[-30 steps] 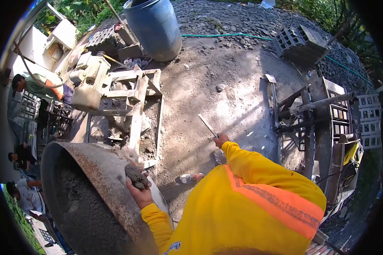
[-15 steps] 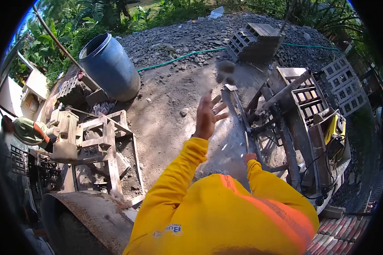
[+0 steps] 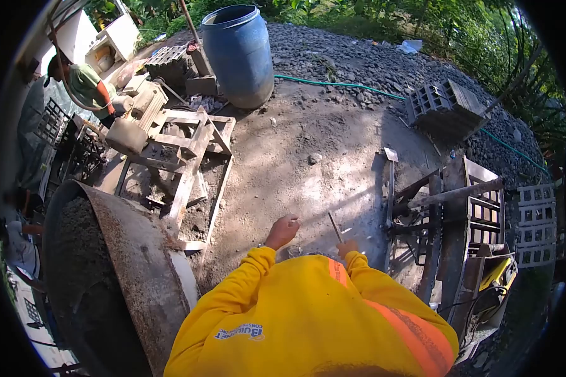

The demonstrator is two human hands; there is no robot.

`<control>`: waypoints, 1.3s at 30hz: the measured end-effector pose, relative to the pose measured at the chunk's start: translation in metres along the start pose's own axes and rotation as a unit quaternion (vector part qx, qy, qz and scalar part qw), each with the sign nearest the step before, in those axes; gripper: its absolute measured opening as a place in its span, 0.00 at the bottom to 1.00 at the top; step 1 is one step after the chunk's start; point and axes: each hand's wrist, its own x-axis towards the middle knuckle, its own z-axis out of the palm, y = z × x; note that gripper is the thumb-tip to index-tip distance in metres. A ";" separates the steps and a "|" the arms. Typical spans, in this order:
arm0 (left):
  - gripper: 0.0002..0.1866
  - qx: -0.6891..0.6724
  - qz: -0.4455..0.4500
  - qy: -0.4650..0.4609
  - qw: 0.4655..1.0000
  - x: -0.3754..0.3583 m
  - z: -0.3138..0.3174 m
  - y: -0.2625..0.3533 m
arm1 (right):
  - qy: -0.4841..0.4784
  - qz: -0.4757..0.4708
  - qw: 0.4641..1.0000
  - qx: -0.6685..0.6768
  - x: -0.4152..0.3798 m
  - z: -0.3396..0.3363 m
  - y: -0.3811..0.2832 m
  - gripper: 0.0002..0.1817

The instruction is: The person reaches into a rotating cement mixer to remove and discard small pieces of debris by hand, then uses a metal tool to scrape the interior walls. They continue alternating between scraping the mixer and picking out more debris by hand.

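My left hand (image 3: 283, 231) is over the dirt ground just ahead of my body, its fingers drawn together and partly curled, with nothing visible in them. To its right, my right hand (image 3: 346, 248) is closed around the lower end of a thin bar (image 3: 336, 227), which points forward and slightly left. Farther right stands a metal frame machine (image 3: 456, 213) with a slotted section. A narrow metal piece with a flat plate (image 3: 391, 154) on its end lies along the machine's left side.
A rusty mixer drum (image 3: 132, 257) holding grey mix is at the left. Beyond it are a wooden frame (image 3: 185, 169), a motor (image 3: 135, 119) and a person in a green shirt (image 3: 85, 86). A blue barrel (image 3: 239, 60), hollow blocks (image 3: 446, 107) and a green hose (image 3: 343, 85) lie ahead.
The view has turned left. My left hand has drawn back from an outstretched, spread position, and its fingers have come together. A blurred dark object beyond it no longer shows.
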 end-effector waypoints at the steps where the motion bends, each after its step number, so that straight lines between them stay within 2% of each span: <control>1: 0.21 -0.040 -0.093 0.047 0.994 -0.027 -0.024 -0.040 | -0.020 0.009 1.000 -0.020 0.014 0.005 0.008 0.17; 2: 0.20 -0.090 -0.142 0.105 0.980 -0.058 -0.051 -0.071 | -0.041 0.018 0.998 -0.042 0.030 0.011 0.016 0.17; 5: 0.17 -0.104 -0.222 0.264 0.933 -0.159 -0.123 -0.119 | -0.092 0.013 0.989 -0.114 0.051 0.019 0.008 0.15; 7: 0.17 -0.237 -0.251 0.417 0.841 -0.217 -0.153 -0.083 | -0.140 -0.017 0.973 -0.183 0.054 0.020 -0.018 0.15; 8: 0.17 -0.179 -0.242 0.456 0.838 -0.244 -0.171 -0.054 | -0.208 -0.114 0.932 -0.276 0.083 0.029 -0.017 0.15; 9: 0.16 -0.120 -0.252 0.507 0.815 -0.268 -0.176 -0.051 | -0.255 -0.220 0.874 -0.349 0.111 0.038 -0.017 0.16; 10: 0.16 -0.132 -0.270 0.552 0.777 -0.286 -0.182 -0.028 | -0.273 -0.211 0.874 -0.342 0.111 0.047 -0.036 0.16; 11: 0.14 -0.120 -0.237 0.608 0.748 -0.307 -0.178 -0.038 | -0.272 -0.172 0.893 -0.314 0.104 0.059 -0.058 0.16; 12: 0.14 -0.141 -0.228 0.647 0.714 -0.323 -0.179 -0.017 | -0.267 -0.134 0.911 -0.284 0.098 0.071 -0.081 0.16; 13: 0.17 -0.133 -0.173 0.691 0.690 -0.337 -0.179 -0.006 | -0.260 -0.096 0.927 -0.253 0.091 0.084 -0.106 0.16; 15: 0.16 -0.074 -0.181 0.736 0.648 -0.374 -0.175 -0.002 | -0.281 -0.093 0.929 -0.221 0.082 0.112 -0.151 0.16; 17: 0.15 -0.039 -0.186 0.782 0.593 -0.415 -0.176 0.011 | -0.277 -0.165 0.919 -0.229 0.045 0.140 -0.203 0.14; 21: 0.14 0.069 -0.136 0.870 0.470 -0.493 -0.202 0.027 | -0.323 -0.272 0.894 -0.151 -0.056 0.201 -0.301 0.24; 24: 0.14 0.146 -0.214 0.876 0.407 -0.564 -0.216 0.014 | -0.369 -0.335 0.863 -0.078 -0.145 0.248 -0.362 0.27; 27: 0.14 0.109 -0.271 0.861 0.416 -0.613 -0.245 0.008 | -0.426 -0.445 0.786 -0.043 -0.247 0.287 -0.415 0.30; 28: 0.12 0.103 -0.322 0.841 0.422 -0.624 -0.259 0.010 | -0.417 -0.459 0.785 -0.018 -0.284 0.302 -0.429 0.31; 29: 0.12 0.137 -0.339 0.827 0.427 -0.640 -0.266 -0.005 | -0.406 -0.472 0.783 0.006 -0.320 0.316 -0.440 0.31; 31: 0.13 0.208 -0.367 0.792 0.442 -0.672 -0.283 -0.035 | -0.418 -0.519 0.746 0.022 -0.379 0.338 -0.460 0.31; 32: 0.14 0.198 -0.374 0.786 0.451 -0.677 -0.293 -0.038 | -0.414 -0.549 0.725 0.036 -0.406 0.351 -0.466 0.31; 36: 0.15 0.161 -0.467 0.704 0.511 -0.687 -0.317 -0.061 | -0.381 -0.669 0.636 0.052 -0.475 0.406 -0.480 0.31; 39: 0.17 0.163 -0.534 0.631 0.538 -0.705 -0.329 -0.079 | -0.365 -0.710 0.602 0.027 -0.498 0.445 -0.473 0.29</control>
